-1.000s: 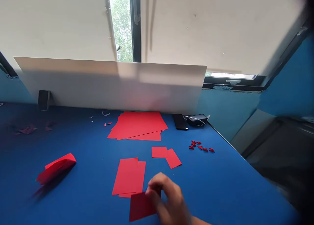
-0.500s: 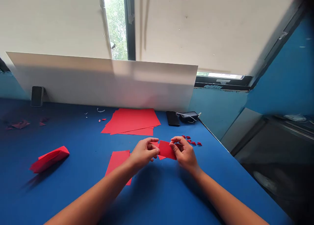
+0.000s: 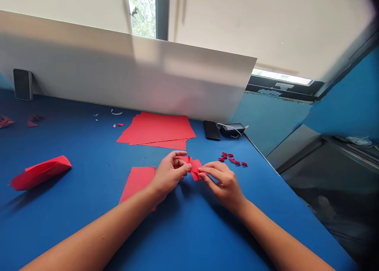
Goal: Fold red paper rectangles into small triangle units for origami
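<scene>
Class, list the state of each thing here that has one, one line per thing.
Left hand: pinching
Right hand: pinching
Red paper between the hands: pinched, folds unclear
Large red sheets: flat, unevenly stacked
Red rectangular papers: flat, partly hidden
Folded red paper: folded, layers parted
Small red triangles: loosely clustered
Black phone: lying flat
Second black device: lying flat
Gray-edged device: upright, face dark
White panel: upright

ok so bare minimum I counted seven little folded red triangles [image 3: 231, 160], two big red sheets [image 3: 160, 129], two smaller red cards [image 3: 136, 182] and two tiny red scraps [image 3: 120, 124], plus just one chunky folded red piece [image 3: 44, 172] and one flat black phone [image 3: 211, 130].
</scene>
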